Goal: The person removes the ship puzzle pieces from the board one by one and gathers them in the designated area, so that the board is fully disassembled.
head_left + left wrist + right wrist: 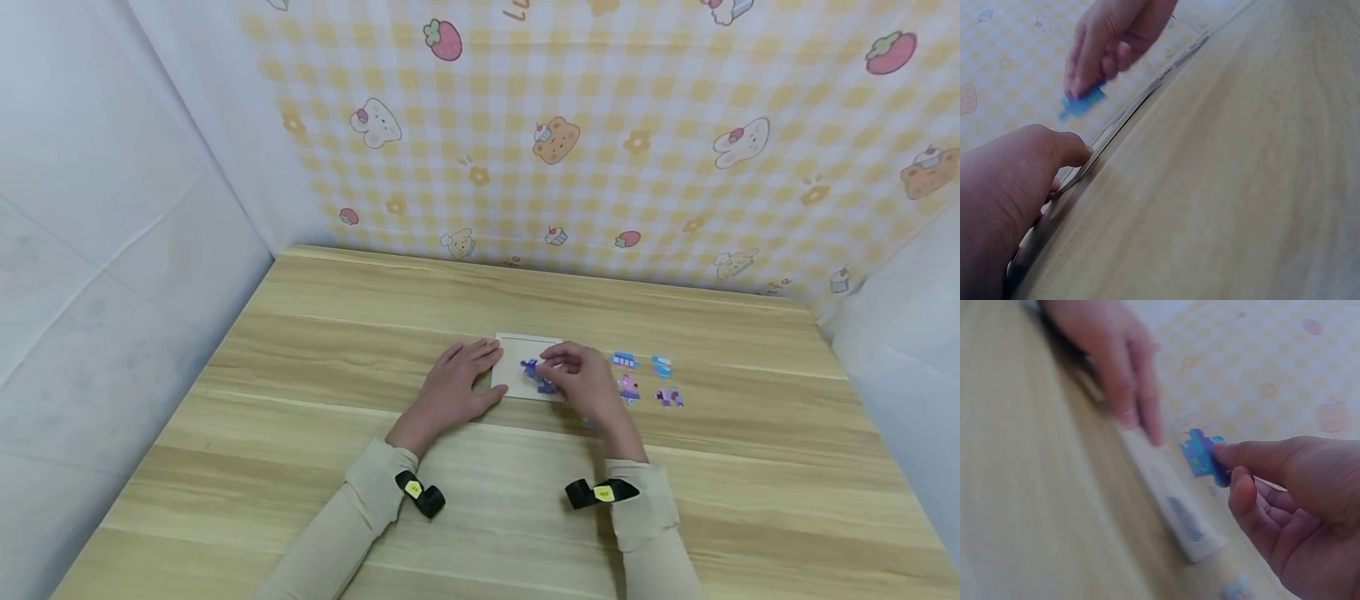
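In the head view my left hand [455, 389] rests on the left side of a pale puzzle tray [514, 351], fingers stretched along it and thumb at the near edge. My right hand [588, 382] is over the tray's right part. Between its thumb and index finger it pinches a blue and purple jigsaw puzzle piece [1200, 454], held up above the tray in both wrist views. A dark blue piece [1184, 517] lies in the tray near its right end, partly hidden by the right hand in the head view.
Right of the tray, several loose puzzle pieces lie on the wooden table [337, 333]: a blue one [624, 360], a light blue one [662, 367], a pink one [628, 387] and a purple one [670, 397]. A patterned cloth [480, 142] hangs behind the table.
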Tool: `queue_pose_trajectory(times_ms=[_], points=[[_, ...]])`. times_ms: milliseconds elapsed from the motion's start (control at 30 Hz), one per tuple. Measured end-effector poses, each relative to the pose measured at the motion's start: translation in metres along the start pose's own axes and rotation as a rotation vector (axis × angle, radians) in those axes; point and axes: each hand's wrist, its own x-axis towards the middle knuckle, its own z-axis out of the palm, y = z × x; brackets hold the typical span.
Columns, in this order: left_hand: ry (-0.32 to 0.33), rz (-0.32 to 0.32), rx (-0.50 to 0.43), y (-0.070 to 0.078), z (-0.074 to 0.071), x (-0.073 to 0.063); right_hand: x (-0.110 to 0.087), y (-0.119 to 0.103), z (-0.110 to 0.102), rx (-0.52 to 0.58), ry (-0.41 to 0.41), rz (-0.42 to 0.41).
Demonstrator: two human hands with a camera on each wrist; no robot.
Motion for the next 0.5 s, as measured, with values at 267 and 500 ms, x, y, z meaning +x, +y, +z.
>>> queue_pose_trajectory(times_ms=[267,500], points=[[-0.008,0.000,-0.002,0.002,0.003,0.000,-0.037,0.007,-0.068,-0.007,0.051,0.006],[-0.011,0.000,-0.002,0.002,0.001,-0.001,-0.075,0.035,-0.121,-0.004,-0.090,0.135]])
